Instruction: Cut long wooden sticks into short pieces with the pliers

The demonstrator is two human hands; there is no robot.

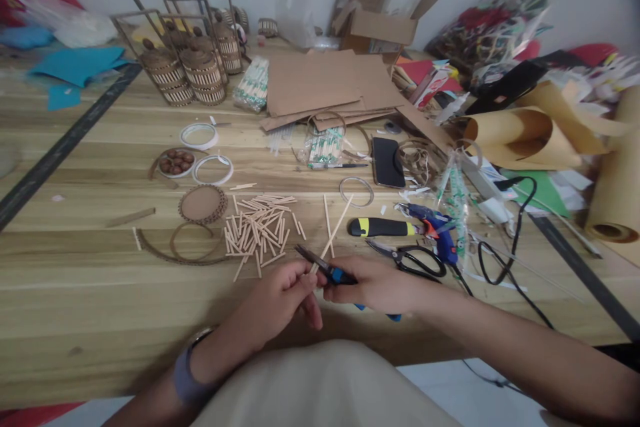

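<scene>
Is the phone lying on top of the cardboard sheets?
No, the phone lies on the wooden table, on the near side of the cardboard sheets.

So the tabletop (100,320) looks like smooth pale wood with visible grain, low sheen. The short sticks (257,230) are matt bare wood, and the flat sheets (315,83) are dull brown cardboard. Phone (389,162) has a dark glossy screen, scissors (407,260) look like metal blades with smooth black plastic handles, and the rolled sheet (515,133) seems to be matt tan paper
</scene>
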